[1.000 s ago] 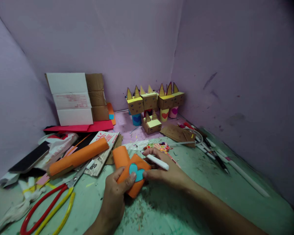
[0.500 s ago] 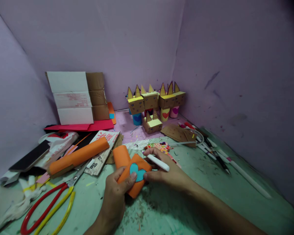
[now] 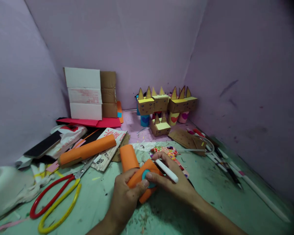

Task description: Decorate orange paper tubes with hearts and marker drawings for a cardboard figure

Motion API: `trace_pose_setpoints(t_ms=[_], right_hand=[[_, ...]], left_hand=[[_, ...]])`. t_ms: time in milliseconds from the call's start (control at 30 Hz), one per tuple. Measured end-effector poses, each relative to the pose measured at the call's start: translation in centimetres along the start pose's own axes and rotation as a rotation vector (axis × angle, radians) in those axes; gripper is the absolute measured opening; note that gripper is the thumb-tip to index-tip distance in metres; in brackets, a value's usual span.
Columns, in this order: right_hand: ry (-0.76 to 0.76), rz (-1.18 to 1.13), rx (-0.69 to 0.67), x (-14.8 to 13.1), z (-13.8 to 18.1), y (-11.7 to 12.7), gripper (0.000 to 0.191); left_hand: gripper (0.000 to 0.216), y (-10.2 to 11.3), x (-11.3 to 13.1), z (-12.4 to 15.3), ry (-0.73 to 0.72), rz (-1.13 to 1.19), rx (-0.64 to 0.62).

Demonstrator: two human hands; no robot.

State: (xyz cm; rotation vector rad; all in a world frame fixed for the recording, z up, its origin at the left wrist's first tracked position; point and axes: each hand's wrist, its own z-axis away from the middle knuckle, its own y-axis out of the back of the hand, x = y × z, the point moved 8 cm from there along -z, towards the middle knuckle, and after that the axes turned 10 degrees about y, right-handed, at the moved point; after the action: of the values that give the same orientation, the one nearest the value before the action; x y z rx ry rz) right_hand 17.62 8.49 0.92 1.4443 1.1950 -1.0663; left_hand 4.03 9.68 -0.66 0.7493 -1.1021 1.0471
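Left hand (image 3: 127,199) curled around orange paper tube (image 3: 134,179), thumb pressed on top. Tube low over green table (image 3: 210,195), just in front of second orange tube (image 3: 128,156). Right hand (image 3: 172,186) part closed: white stick (image 3: 167,170) pinned between fingers, fingertip pressing teal heart (image 3: 144,175) onto tube. Likely risks: heart sliding askew under uneven pressure, thin tube denting from tight grip, stick slipping loose.

Black digits "80" I read on the white printed card (image 3: 105,156) lying beyond my left hand (image 3: 127,202), red characters at that card's far end illegible, faint red print on the white box (image 3: 84,95) unreadable.
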Motion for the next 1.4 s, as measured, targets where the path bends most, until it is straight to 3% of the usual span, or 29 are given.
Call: trace_pose_setpoints(t_ms=[133, 267, 333, 533, 767, 933, 1400], right_hand=[[0.089, 0.085, 0.041, -0.9, -0.2, 0.7, 0.034], [0.199, 0.037, 0.347, -2.5, 0.4, 4.0, 0.029], [0.285, -0.049, 0.41, -3.1, 1.0, 4.8, 0.027], [0.427, 0.08, 0.27, -3.7, 2.6, 2.3, 0.017], [0.599, 0.371, 0.165, -5.4, 3.1, 0.3, 0.02], [0.649, 0.438, 0.069, -5.0, 3.0, -0.5, 0.022], [0.647, 0.478, 0.065, -4.7, 2.7, -0.8, 0.025]], left_hand=[[0.026, -0.2, 0.3, 0.0, -0.005, -0.003, 0.001], [0.025, 0.0, -0.5, -0.4, 0.0, -0.009, 0.008], [0.026, 0.0, -0.9, -0.6, 0.014, -0.003, 0.01], [0.028, -0.4, -0.5, -0.6, 0.062, 0.04, -0.002], [0.018, 0.2, 0.4, -0.2, -0.005, -0.077, 0.084], [0.019, 0.1, 0.1, -0.3, 0.002, -0.096, 0.086], [0.018, -0.2, -0.2, -0.3, 0.034, -0.063, 0.064]])
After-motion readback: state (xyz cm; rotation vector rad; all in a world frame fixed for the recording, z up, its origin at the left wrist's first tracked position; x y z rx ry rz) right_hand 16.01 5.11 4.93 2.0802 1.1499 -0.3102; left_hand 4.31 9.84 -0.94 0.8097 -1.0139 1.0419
